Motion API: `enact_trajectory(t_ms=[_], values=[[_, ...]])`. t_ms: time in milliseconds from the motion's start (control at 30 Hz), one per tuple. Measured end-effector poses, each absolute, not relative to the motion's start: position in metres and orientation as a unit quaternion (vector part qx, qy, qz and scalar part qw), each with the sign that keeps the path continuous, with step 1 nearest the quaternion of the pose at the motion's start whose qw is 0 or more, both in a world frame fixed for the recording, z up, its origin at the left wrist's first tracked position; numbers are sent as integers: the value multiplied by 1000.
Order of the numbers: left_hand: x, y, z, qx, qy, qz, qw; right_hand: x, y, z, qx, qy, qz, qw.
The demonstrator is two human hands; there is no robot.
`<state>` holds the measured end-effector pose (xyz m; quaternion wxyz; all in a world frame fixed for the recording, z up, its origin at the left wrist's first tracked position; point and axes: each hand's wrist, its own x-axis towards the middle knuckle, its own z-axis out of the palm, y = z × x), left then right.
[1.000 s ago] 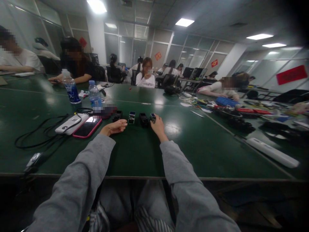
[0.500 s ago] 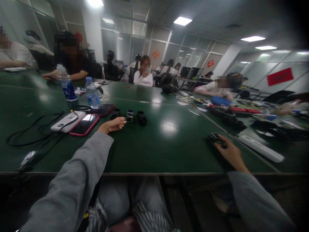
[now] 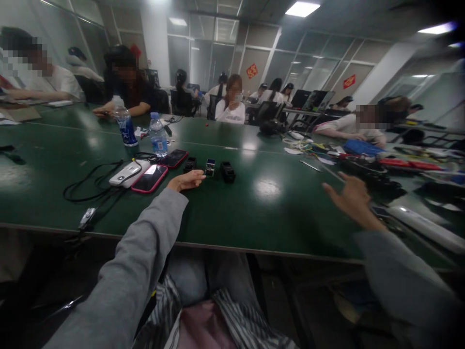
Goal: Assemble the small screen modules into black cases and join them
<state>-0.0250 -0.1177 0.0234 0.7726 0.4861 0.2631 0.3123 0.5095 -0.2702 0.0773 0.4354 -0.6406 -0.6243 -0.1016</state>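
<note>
Right hand (image 3: 352, 198), right of frame, has opened since earlier: thumb and fingers apart, seemingly free; only left looks engaged. Left hand (image 3: 186, 180), near centre, curled beside small green-edged circuit board (image 3: 209, 167) on dark-green table (image 3: 261, 223); pinch cannot be told. Clear blue-capped plastic bottle (image 3: 157, 135), upper left: contents unclear.

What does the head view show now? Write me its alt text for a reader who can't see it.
A person's left hand is beside a small gadget between two black cases on a green table; the open right hand is near a long white bar. Phones and bottles are at left; other people sit beyond.
</note>
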Motion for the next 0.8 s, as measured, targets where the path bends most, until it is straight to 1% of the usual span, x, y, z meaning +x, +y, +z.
enact_trajectory(t_ms=[33, 200, 267, 367, 433, 533, 667, 733, 800], values=[[-25, -118, 23, 487, 262, 317, 771, 472, -254, 75, -648, -616, -121, 430], [-26, -122, 23, 485, 254, 321, 773, 288, -179, 52, -598, -688, -67, 407], [-27, -125, 24, 484, 260, 324, 770, 244, -157, 46, -613, -687, -41, 388], [-27, -127, 23, 484, 273, 341, 758, 220, -140, 41, -627, -706, 10, 330], [-26, -128, 22, 488, 281, 352, 748, 223, -142, 36, -621, -722, 29, 304], [-23, -129, 22, 500, 293, 342, 740, 248, -164, 24, -592, -753, 26, 287], [-19, -130, 25, 503, 303, 335, 737, 322, -220, 9, -550, -792, 10, 267], [-18, -131, 26, 495, 307, 341, 738, 375, -254, 8, -587, -757, -21, 286], [-17, -131, 27, 480, 308, 345, 745, 433, -289, 15, -644, -687, -82, 327]])
